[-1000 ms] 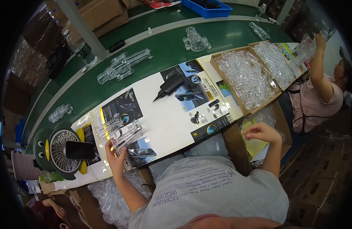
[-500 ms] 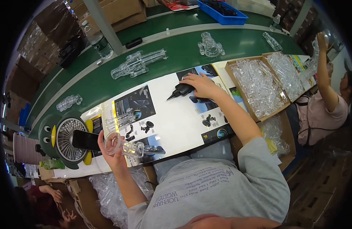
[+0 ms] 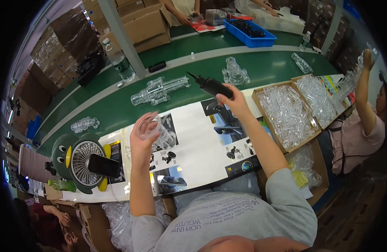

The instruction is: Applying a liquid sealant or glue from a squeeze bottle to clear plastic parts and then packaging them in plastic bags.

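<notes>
My left hand is closed round the wide ring end of a clear plastic part, held above the printed white board. In my right hand is a black bottle with a thin pointed nozzle. It is raised off the board, its tip pointing to the upper left. Beyond my hands, on the green bench, lie a long clear plastic assembly and a stubbier clear plastic assembly. A smaller clear piece lies at the left.
To the right, cardboard trays hold many small clear parts. A penguin-shaped fan with a black phone before it stands at left. Farther back are a water bottle and a blue bin. A co-worker sits at right.
My right hand has lifted the black bottle off the board and turned its nozzle up and left. My left hand has moved up and rightward with the clear part, away from the phone.
</notes>
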Tool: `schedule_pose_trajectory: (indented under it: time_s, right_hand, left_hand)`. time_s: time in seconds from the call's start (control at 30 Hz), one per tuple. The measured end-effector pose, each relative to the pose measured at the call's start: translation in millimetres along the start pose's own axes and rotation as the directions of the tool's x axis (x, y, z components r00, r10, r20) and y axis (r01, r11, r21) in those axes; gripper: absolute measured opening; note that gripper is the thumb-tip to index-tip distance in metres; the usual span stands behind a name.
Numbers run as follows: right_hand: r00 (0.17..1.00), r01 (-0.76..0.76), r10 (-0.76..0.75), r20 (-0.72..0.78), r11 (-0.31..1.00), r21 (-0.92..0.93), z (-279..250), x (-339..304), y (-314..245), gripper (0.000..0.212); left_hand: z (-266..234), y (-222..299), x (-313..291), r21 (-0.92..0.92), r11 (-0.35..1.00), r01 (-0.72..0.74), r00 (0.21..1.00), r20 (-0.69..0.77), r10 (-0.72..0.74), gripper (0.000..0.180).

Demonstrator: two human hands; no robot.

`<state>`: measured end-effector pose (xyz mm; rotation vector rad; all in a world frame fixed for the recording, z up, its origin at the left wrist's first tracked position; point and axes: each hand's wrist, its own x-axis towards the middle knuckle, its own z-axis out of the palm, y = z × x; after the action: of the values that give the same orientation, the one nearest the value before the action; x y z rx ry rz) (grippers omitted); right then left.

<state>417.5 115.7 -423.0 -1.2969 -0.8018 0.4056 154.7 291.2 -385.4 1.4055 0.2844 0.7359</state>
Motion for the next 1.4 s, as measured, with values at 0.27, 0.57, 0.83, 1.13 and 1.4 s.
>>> schedule_pose_trajectory:
  time_s: [0.27,0.57,0.83,1.13,1.4]
  right_hand:
    - [0.923,0.323,-0.135,-0.361,0.781,0.534,14,21,-88,0.032]
    - [0.925,0.339,-0.082,-0.371,0.619,0.708,27,13,-100,0.038]
    - [0.911,0.216,0.207,-0.358,0.499,0.839,34,11,-106,0.045]
    - [0.953,0.285,-0.038,-0.3,0.443,0.85,21,2,-101,0.037]
    - [0.938,0.314,-0.274,-0.211,0.421,0.851,20,-4,-100,0.039]
  left_hand:
    - [65,36,46,0.006,0.995,-0.101,0.991,0.083,0.1,0.045]
    - [80,4,49,0.367,0.905,-0.213,0.977,0.072,0.201,0.043]
    - [98,-29,44,0.371,0.915,-0.161,0.986,0.092,0.136,0.047]
    - [111,-36,35,0.431,0.872,-0.232,0.97,0.163,0.178,0.048]
    - [116,-30,29,0.487,0.786,-0.381,0.924,0.211,0.318,0.043]
